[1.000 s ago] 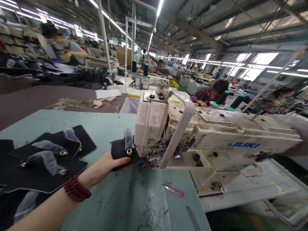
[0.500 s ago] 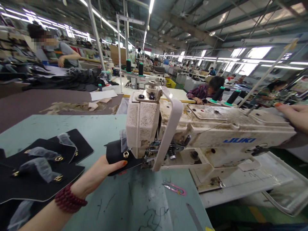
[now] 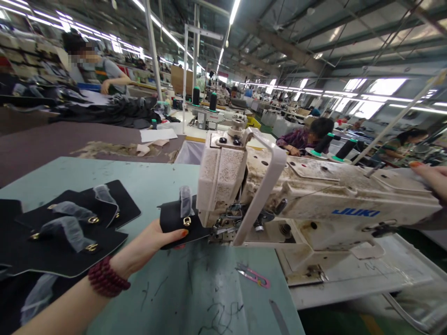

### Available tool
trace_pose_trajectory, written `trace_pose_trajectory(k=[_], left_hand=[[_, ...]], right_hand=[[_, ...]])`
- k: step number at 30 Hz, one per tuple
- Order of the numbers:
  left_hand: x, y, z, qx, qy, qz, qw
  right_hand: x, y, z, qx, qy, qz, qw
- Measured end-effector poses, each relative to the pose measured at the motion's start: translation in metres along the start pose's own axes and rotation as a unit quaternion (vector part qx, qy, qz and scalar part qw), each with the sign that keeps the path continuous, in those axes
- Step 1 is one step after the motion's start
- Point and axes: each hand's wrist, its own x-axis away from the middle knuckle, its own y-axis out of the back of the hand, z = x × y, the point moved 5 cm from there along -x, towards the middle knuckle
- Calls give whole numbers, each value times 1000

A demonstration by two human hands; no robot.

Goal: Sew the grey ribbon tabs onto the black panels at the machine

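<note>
My left hand point(image 3: 157, 236) is closed on a black leather-like panel point(image 3: 171, 215), thumb on top and fingers underneath. The panel carries a gold ring fitting point(image 3: 187, 221) and a strip wrapped in clear plastic point(image 3: 186, 201). Its right edge runs in at the needle area of a white JUKI sewing machine point(image 3: 314, 186), where the presser foot partly hides it. At the far right, my right hand point(image 3: 433, 176) curls over the handwheel point(image 3: 424, 204) at the machine's end; most of its fingers are hidden or cut off.
Similar black panels point(image 3: 115, 246) with plastic-wrapped fittings lie overlapping on the green tabletop point(image 3: 146, 288) at left. Pink thread snips point(image 3: 256, 276), a grey blade-like strip point(image 3: 277, 316) and loose threads lie in front of the machine. Co-workers sit at other tables beyond.
The view has shifted slightly, so the machine and both hands appear a little further right. My left hand keeps hold of the panel, and my right hand stays at the machine's end.
</note>
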Motion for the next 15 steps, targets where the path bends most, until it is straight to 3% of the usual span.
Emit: trace_pose_trajectory(k=[15], left_hand=[[2, -2, -3, -10, 4, 5, 1000]], right_hand=[[22, 7, 20, -5, -24, -2, 1000]])
